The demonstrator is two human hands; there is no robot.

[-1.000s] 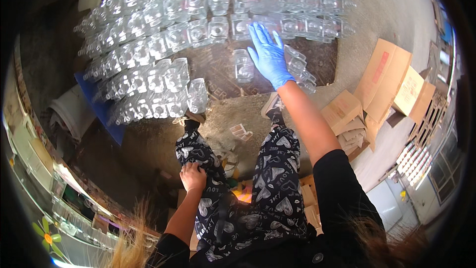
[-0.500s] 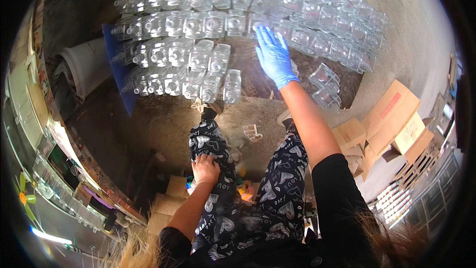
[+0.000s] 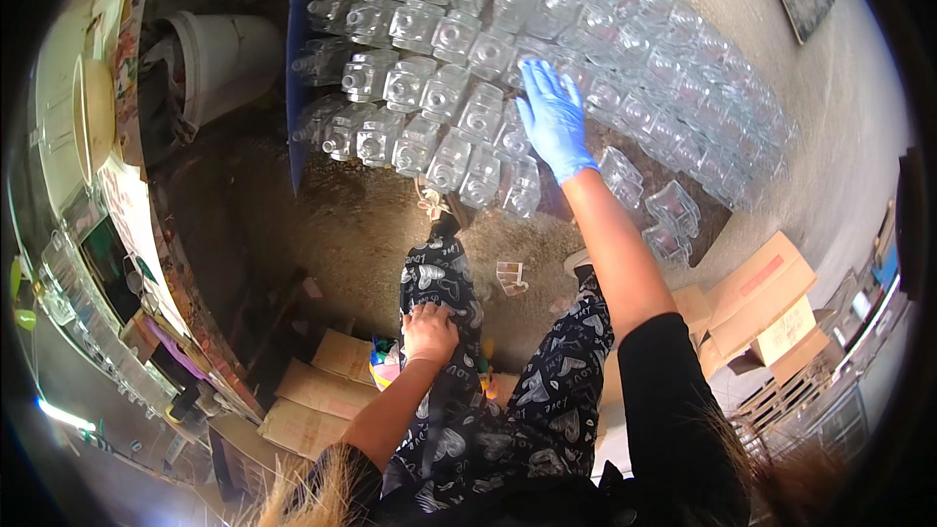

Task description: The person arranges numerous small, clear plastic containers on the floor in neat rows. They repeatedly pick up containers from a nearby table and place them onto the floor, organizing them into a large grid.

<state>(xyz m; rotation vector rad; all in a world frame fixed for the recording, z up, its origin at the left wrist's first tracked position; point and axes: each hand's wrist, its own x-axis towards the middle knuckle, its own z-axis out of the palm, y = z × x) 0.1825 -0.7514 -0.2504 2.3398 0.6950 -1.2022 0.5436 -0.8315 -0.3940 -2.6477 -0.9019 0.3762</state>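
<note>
My right hand (image 3: 558,132), in a blue glove, reaches out over rows of clear glass bottles (image 3: 451,37). Its fingers are stretched, and the fingertips rest on or just above a bottle in the middle; contact is hard to tell. Close to the glove's left side lies a square-bodied bottle (image 3: 512,133). My bare left hand (image 3: 429,334) lies on the knee of my patterned trousers (image 3: 437,268), fingers laid out, holding nothing. A few bottles (image 3: 673,210) lie apart from the rows, right of my gloved hand.
Upright at the rows' left end stands a blue sheet (image 3: 297,88), with a white bucket (image 3: 229,63) beyond it. Opened cardboard boxes (image 3: 756,283) are at the right, flattened cardboard (image 3: 317,400) at lower left. A small card-like piece (image 3: 509,277) lies between my feet.
The view has swung, so the bottles sit farther right in it. A bottle now lies at my right hand's left side, where dark surface showed before. My left hand stays on the knee.
</note>
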